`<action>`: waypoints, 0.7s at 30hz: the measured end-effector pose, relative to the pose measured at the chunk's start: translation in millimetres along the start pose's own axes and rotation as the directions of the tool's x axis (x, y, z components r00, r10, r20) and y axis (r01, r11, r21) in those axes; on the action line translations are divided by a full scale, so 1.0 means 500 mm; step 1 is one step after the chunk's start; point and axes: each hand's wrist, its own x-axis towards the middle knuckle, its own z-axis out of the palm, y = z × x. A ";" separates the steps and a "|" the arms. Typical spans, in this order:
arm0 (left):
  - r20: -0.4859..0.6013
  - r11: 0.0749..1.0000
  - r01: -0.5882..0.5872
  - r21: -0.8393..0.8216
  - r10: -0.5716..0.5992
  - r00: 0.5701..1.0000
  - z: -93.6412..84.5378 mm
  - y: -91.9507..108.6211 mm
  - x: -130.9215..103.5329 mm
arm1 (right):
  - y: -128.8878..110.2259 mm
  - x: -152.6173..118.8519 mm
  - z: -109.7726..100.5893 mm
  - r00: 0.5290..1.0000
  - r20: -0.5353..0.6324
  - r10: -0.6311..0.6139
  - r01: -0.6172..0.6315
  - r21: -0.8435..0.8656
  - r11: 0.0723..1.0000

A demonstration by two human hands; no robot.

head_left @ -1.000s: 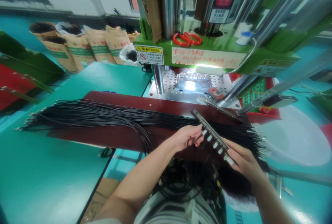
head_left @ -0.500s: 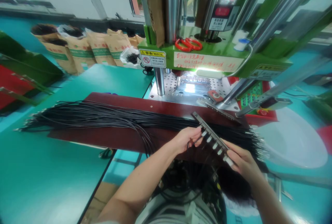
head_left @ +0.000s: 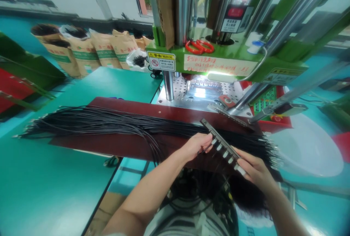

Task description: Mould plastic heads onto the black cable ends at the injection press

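My right hand (head_left: 253,166) grips the lower right end of a dark metal bar (head_left: 222,142), which is tilted down to the right. Several pale connectors with black cables sit along the bar's near side. At its upper left part, my left hand (head_left: 198,146) is closed with thumb and fingers pinched on a black cable (head_left: 202,151) beside the first connector. Behind the hands, a long bundle of black cables (head_left: 109,121) lies across a dark red board (head_left: 90,142). A second metal bar (head_left: 232,117) rests on the board's far side.
A green press (head_left: 169,51) with steel columns stands ahead, its perforated metal plate (head_left: 177,95) beneath. Red-handled scissors (head_left: 199,47) lie on it. To the right are a white basin (head_left: 311,148) and a red box (head_left: 286,122). Paper sacks (head_left: 84,55) stand at the back left.
The metal bar has shifted slightly to the left and up, together with my right hand. My left hand stays almost in place, still pinching at the cable.
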 end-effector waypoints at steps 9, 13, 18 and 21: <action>-0.017 0.875 -0.133 0.466 0.159 0.987 0.026 0.031 -0.006 | -0.112 0.048 -0.144 0.909 0.385 -0.159 0.364 -0.548 0.753; -0.026 0.792 -0.205 0.575 0.268 0.963 0.043 0.096 0.023 | -0.171 0.115 -0.184 0.884 0.399 -0.245 0.467 -0.709 0.528; -0.232 0.975 -0.166 0.147 0.197 0.953 0.031 0.132 0.091 | -0.221 0.206 -0.134 0.931 0.054 -0.361 0.224 -0.864 0.450; -0.119 0.957 -0.024 -0.290 -0.012 0.993 0.033 0.102 0.089 | -0.227 0.262 -0.122 0.957 -0.067 -0.282 0.101 -0.835 0.542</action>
